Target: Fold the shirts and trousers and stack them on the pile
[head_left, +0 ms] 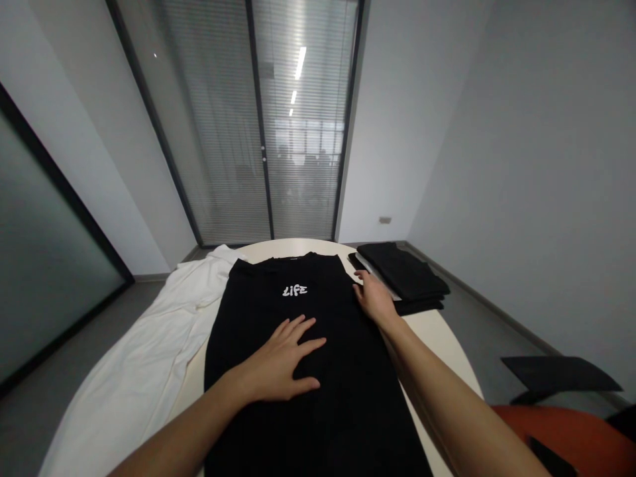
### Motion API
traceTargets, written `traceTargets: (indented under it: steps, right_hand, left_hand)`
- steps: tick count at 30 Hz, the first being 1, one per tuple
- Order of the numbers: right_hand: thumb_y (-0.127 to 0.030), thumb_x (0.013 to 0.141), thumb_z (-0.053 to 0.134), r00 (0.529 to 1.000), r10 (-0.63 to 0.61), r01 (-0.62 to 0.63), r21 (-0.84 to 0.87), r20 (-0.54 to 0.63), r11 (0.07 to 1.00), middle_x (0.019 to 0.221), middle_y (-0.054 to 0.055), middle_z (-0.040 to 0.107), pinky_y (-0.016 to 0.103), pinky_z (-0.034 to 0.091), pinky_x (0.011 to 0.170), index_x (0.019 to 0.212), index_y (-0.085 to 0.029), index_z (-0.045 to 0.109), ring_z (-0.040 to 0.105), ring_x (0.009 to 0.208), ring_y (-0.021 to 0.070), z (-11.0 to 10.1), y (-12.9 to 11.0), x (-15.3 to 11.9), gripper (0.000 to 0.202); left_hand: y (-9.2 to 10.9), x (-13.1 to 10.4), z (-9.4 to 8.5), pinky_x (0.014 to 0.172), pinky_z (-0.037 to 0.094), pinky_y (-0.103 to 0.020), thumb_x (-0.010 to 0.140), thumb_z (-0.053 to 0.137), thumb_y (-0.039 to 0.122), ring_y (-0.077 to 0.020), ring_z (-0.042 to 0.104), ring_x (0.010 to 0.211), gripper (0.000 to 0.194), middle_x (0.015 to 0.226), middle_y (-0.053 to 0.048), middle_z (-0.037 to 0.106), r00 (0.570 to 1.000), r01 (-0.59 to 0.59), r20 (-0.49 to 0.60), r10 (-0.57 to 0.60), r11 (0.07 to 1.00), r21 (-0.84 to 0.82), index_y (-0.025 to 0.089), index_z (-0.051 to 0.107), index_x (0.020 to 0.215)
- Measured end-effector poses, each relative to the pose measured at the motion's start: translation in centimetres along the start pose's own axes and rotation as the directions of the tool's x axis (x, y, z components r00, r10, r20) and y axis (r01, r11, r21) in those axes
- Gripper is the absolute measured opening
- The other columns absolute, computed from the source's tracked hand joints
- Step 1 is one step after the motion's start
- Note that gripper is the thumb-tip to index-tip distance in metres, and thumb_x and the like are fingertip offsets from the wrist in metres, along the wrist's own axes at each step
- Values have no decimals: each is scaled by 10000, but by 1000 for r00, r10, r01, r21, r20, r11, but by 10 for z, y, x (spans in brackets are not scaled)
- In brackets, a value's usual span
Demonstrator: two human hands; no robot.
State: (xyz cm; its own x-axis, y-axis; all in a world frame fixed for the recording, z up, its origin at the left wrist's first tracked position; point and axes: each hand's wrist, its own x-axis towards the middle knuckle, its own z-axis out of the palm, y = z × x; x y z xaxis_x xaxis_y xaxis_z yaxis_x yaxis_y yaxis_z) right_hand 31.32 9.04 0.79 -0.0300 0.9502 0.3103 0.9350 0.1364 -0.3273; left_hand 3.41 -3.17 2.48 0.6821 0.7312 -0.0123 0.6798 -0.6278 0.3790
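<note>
A black T-shirt [318, 417] with a small white print near its far end lies spread out on the light table [447, 338]. My left hand [283, 361] rests on the middle of the shirt, palm down and fingers spread. At the shirt's right edge, close to the far corner, is my right hand [373, 297], fingers apart and somewhat bent, touching or just over the cloth. Neither hand grips anything that I can see.
To the left, a white garment [149, 351] hangs over the table's edge. A stack of folded dark clothes [405, 271] sits at the right, just beyond my right hand. An orange chair [561, 434] with a black armrest stands at the lower right. Glass panels with blinds [218, 132] rise behind.
</note>
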Motion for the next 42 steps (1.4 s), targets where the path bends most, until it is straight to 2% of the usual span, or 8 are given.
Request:
traceTargets:
  steps: [8, 15, 20, 24, 32, 36, 39, 42]
  right_hand:
    - [-75, 942, 367, 993, -99, 103, -55, 70, 993, 1314, 138, 602, 298, 400, 1044, 1268, -117, 648, 562, 1202, 227, 16, 5, 7, 432]
    - [-411, 1008, 393, 983, -112, 129, -110, 144, 986, 1514, 159, 445, 421, 316, 1140, 1373, -120, 583, 408, 1370, 310, 9, -24, -9, 504]
    - [-642, 984, 278, 928, 2, 21, -57, 372, 998, 1624, 187, 217, 531, 173, 1190, 1553, -106, 322, 181, 1497, 373, 25, -43, -28, 783]
    - [-652, 985, 230, 915, 8, 34, -96, 403, 995, 1656, 148, 80, 544, 85, 1206, 1591, -130, 200, 34, 1518, 370, 36, -42, -27, 800]
    - [-659, 983, 225, 908, -7, 43, -77, 419, 996, 1661, 113, 72, 526, 57, 1213, 1594, -162, 192, 21, 1527, 321, 38, -33, 0, 788]
    - [-612, 1001, 261, 920, -43, 64, -40, 390, 997, 1658, 114, 117, 518, 84, 1213, 1580, -168, 255, 59, 1525, 326, 38, -30, 2, 730]
    - [-538, 1013, 334, 928, -104, 113, -5, 358, 994, 1644, 137, 186, 469, 148, 1211, 1535, -144, 366, 119, 1519, 327, 29, -23, -2, 655]
    - [-432, 974, 500, 941, -141, 160, -36, 307, 986, 1562, 211, 343, 425, 238, 1179, 1434, -86, 495, 289, 1461, 331, 8, -16, -8, 575]
  left_hand:
    - [1, 0, 6, 1195, 138, -618, 866, 628, 590, -366, 93, 1517, 756, 1665, -83, 117, 996, -59, 60, 63, 996, -64, 354, 353, 1529]
    - [-1, -4, -2, 1143, 346, -479, 874, 629, 493, -318, 444, 1349, 673, 1444, -151, 474, 983, 142, -128, -135, 989, 51, 219, 472, 1468]
    - [0, -1, 4, 1194, 224, -533, 915, 535, 563, -352, 252, 1480, 758, 1591, -176, 312, 981, 191, -20, -190, 978, 78, 201, 331, 1550]
    - [-9, 4, 9, 1210, 156, -539, 949, 453, 591, -329, 135, 1517, 764, 1645, -134, 195, 984, 180, 2, -181, 982, 56, 219, 235, 1579]
    - [-26, 16, 10, 1218, 124, -506, 972, 430, 560, -287, 127, 1523, 719, 1642, -120, 193, 988, 153, -40, -152, 988, 17, 213, 242, 1572]
    - [-35, 17, 8, 1213, 187, -465, 994, 396, 532, -259, 243, 1497, 645, 1616, -110, 293, 984, 146, -112, -141, 989, 38, 202, 319, 1543]
    - [-45, 13, 1, 1184, 270, -455, 981, 448, 451, -274, 380, 1423, 538, 1549, -125, 418, 930, 278, -290, -228, 950, 145, 180, 478, 1444]
    - [-57, 5, -10, 1103, 374, -478, 947, 489, 385, -344, 443, 1353, 498, 1503, -189, 431, 779, 557, -469, -416, 803, 212, 142, 541, 1379]
